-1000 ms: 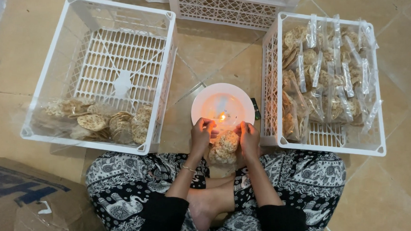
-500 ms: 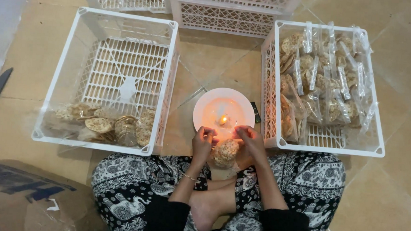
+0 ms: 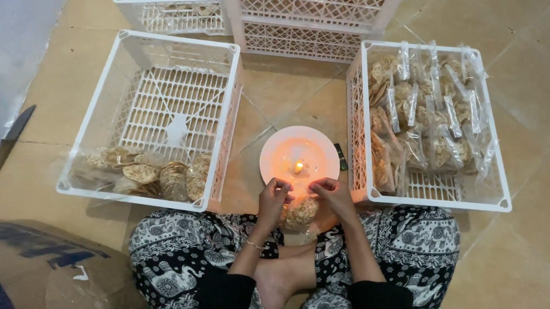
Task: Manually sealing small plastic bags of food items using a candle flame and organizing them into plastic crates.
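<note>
I sit cross-legged on a tiled floor. My left hand (image 3: 274, 198) and my right hand (image 3: 330, 196) together pinch the top edge of a clear plastic bag of round crackers (image 3: 300, 211), held just over the near rim of a white plate (image 3: 275, 153). A small candle flame (image 3: 298, 167) burns in the middle of that plate, right beyond the bag's top. Both hands are closed on the plastic. The bag's lower part hangs between my knees.
A white plastic crate (image 3: 226, 120) on the left holds a few cracker bags at its near end. Another white crate (image 3: 496, 185) on the right is packed with several bags. More crates stand behind. A knife (image 3: 6, 143) lies far left, a cardboard box (image 3: 37, 261) near left.
The camera view has shifted slightly. My hands have stayed by the flame, with the bag's top edge held a little closer to the plate.
</note>
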